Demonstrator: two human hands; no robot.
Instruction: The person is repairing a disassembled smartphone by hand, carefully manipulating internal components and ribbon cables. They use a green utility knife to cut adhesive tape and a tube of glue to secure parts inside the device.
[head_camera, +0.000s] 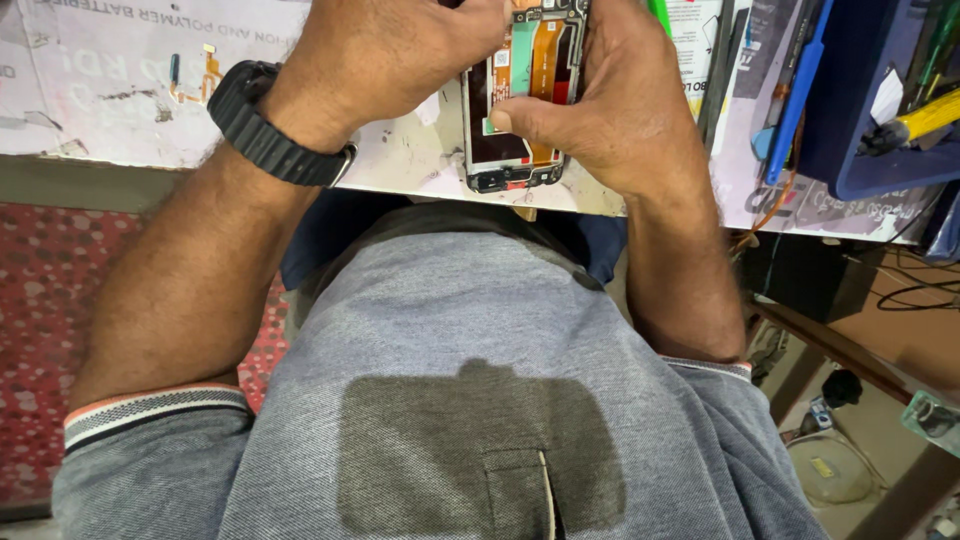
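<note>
Opened phone, back cover off, orange and green flex cables exposed: at 12 o'clock, on worktable edge. Right hand wraps its side, thumb pressed across. Left hand, black wristwatch, fingers curled over its upper left. Blue tool tray at 2 o'clock.

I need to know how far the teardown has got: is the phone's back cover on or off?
Off. The phone, held between the left hand and right hand, shows bare orange flex ribbons and inner frame.
</note>
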